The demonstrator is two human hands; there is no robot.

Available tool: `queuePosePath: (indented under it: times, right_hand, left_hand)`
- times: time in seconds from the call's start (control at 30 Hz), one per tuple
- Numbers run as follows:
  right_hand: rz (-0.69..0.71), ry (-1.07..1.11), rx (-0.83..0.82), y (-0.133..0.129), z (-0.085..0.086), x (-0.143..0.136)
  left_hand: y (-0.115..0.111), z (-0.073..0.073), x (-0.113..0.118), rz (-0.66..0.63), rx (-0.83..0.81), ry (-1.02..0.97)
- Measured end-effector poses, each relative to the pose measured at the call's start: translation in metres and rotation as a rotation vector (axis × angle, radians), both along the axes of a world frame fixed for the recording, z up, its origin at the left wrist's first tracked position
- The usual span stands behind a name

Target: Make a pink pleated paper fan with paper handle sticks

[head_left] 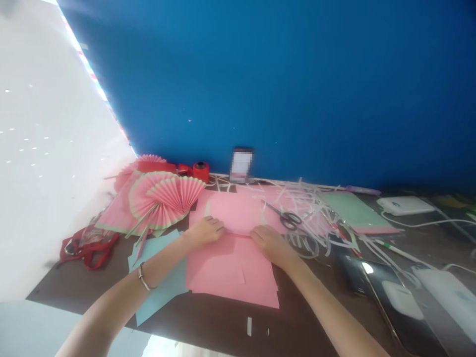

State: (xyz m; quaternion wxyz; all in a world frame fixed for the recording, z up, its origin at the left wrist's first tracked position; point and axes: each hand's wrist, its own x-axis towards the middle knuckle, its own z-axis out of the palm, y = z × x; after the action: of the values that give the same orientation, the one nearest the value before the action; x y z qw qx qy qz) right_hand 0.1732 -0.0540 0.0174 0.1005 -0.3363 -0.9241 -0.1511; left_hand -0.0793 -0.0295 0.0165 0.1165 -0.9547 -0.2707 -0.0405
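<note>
A pink sheet of paper (236, 210) with pale green side edges lies before me, its near edge turned up in a narrow fold. My left hand (208, 229) is closed on the left end of that fold. At the right end, my right hand (268, 243) grips the same edge with bent fingers, the thumb side partly hidden. Beneath it, more pink paper (232, 267) lies flat on the table. Black-handled scissors (290, 219) rest just beyond my right hand, next to a roll of clear tape (303, 244).
Pleated pink paper fans (167, 198) pile up at the left, above blue sheets (163, 292) and a red strap (98, 253). White paper strips (301, 203) tangle at the back right, near a green sheet (349, 208). Phones (390, 292) and white cables lie right. A blue wall (267, 89) rises behind.
</note>
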Motion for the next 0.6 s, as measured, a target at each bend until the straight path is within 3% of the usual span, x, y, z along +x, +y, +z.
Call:
queuePosePath:
  times: [0.2,0.47,0.6]
  right_hand:
    - [-0.041,0.069,-0.099,0.005,-0.006,-0.019]
    - [-0.151,0.205,-0.320,0.021,-0.002,-0.014]
    - [-0.205,0.205,-0.325,0.026,-0.002,-0.009]
  left_hand:
    - [0.002,0.008,0.002,0.078,-0.119,-0.034]
    - [0.013,0.008,-0.016,0.242,-0.489,-0.415]
    - [0.018,0.004,-0.027,0.377,-0.540,-0.485]
